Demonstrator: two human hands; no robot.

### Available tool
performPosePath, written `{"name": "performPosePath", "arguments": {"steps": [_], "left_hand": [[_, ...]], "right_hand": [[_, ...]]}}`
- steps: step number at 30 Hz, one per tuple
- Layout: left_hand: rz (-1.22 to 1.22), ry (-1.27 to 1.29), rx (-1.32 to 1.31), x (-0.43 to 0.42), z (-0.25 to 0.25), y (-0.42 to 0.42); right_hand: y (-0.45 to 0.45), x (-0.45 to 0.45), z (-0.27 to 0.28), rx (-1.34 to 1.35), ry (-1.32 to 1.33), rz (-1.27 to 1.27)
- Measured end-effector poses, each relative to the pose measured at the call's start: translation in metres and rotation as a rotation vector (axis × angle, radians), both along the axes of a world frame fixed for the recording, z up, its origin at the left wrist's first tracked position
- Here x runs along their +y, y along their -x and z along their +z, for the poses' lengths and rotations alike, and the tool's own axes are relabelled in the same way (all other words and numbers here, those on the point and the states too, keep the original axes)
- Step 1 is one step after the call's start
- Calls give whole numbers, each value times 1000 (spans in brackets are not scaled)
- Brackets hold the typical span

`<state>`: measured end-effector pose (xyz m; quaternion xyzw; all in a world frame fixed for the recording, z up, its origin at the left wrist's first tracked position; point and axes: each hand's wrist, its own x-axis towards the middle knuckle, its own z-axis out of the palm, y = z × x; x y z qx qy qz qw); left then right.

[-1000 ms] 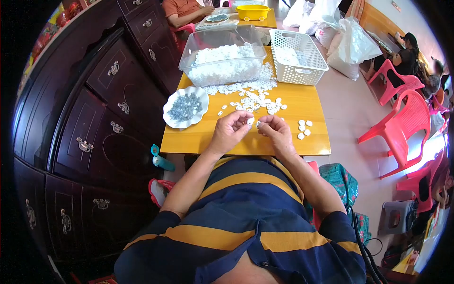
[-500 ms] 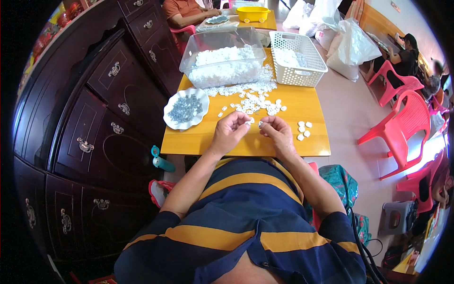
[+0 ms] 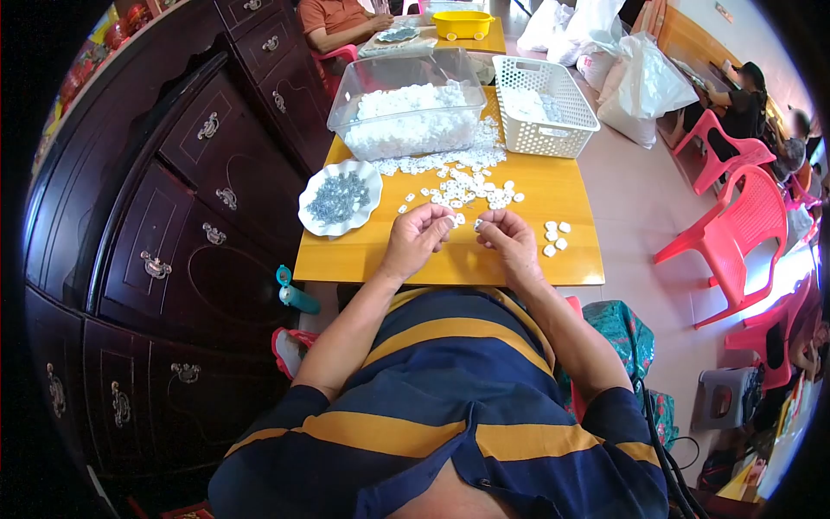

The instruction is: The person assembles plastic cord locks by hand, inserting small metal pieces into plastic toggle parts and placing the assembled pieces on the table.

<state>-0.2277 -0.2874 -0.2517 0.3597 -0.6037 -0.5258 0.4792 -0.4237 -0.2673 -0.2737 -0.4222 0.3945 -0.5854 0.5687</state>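
Note:
Over the front part of the yellow table (image 3: 380, 255), my left hand (image 3: 417, 238) pinches a small white piece (image 3: 453, 221). A short gap to its right, my right hand (image 3: 507, 240) has thumb and fingers pressed together on a tiny dark-and-white part (image 3: 478, 224). Just beyond my hands lies a loose pile of small white pieces (image 3: 467, 186). Several rounded white pieces (image 3: 551, 235) sit apart to the right of my right hand. On the left, a scalloped white plate (image 3: 375, 183) holds many small grey parts (image 3: 340, 198).
A clear plastic bin (image 3: 406, 143) of white pieces and a white perforated basket (image 3: 549, 138) stand at the table's back. Dark cabinets (image 3: 173, 251) line the left. Red chairs (image 3: 735, 233), white sacks (image 3: 635, 95) and other seated people (image 3: 333, 26) are around.
My left hand has drawn slightly left, widening the gap between my hands. Across the far table, the other person's hands have shifted a little.

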Motion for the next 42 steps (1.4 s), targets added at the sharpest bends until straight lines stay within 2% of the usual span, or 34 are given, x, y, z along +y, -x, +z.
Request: {"name": "performPosePath", "arguments": {"steps": [5,11,20,42], "left_hand": [[-13,48,-86,-8,-13,-4],[-79,-53,-24,0,-6,3],[-67,27,-1,2,-9,6],[-65,19,-10,2,-11,7]], "right_hand": [[-1,1,0,11,6,32],[-2,1,-4,6,23,29],[-3,1,-3,38,22,29],[-3,1,-2,54,1,46]]}}
